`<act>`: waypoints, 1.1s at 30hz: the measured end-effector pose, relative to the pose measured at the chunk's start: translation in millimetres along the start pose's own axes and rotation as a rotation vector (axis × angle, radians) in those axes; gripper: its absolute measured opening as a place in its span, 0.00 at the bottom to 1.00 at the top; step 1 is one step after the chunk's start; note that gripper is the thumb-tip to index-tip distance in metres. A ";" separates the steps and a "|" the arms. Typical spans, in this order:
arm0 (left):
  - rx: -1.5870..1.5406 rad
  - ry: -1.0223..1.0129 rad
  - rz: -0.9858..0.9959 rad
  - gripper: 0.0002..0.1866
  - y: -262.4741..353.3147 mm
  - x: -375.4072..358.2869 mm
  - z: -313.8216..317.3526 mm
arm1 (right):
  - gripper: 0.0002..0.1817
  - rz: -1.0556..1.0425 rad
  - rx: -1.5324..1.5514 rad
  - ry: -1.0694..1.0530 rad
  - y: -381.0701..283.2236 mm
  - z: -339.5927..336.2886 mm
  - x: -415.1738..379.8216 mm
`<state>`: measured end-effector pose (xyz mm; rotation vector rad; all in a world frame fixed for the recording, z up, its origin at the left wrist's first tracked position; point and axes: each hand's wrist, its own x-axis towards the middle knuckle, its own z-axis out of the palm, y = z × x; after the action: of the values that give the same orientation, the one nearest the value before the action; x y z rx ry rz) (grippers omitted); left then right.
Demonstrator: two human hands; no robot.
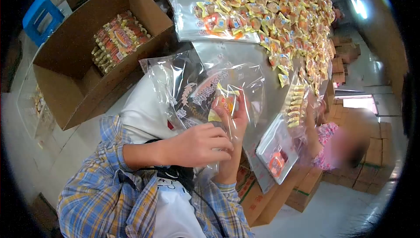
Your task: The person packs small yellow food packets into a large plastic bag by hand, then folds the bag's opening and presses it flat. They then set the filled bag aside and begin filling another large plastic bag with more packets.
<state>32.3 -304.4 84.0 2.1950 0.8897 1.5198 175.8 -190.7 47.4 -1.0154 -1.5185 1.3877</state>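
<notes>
My right hand (236, 122) is inside a clear printed plastic bag (175, 93), thumb and fingers closed around a small wrapped snack (225, 103) with yellow wrapper ends. Across the right wrist lies my left hand (203, 145), its fingers curled at the near end of the bag. The film between those fingers is partly hidden by the hand. Both hands are in front of my body, beside the table edge.
Many wrapped snacks (280, 23) cover the metal table (210, 56), near stacked flat bags (188, 17). At left, a cardboard box (65, 93) holds filled bags (120, 41); a blue stool (41, 19) stands behind. A co-worker (326, 144) is at right, beside more bags (278, 152).
</notes>
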 end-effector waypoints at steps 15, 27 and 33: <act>0.002 -0.052 -0.001 0.13 -15.6 -6.3 7.3 | 0.31 0.154 0.276 0.085 25.3 -8.6 -8.2; -0.093 -0.076 0.059 0.14 -16.5 -0.9 15.4 | 0.24 0.295 0.081 -0.222 -3.0 12.7 -18.2; -0.138 -0.091 0.119 0.11 -10.3 -2.7 31.4 | 0.24 -0.203 -0.472 -0.366 -5.1 9.1 6.2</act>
<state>57.5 -295.8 64.2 2.2308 0.6180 1.4729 165.0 -188.2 52.4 -0.8730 -2.2285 1.1352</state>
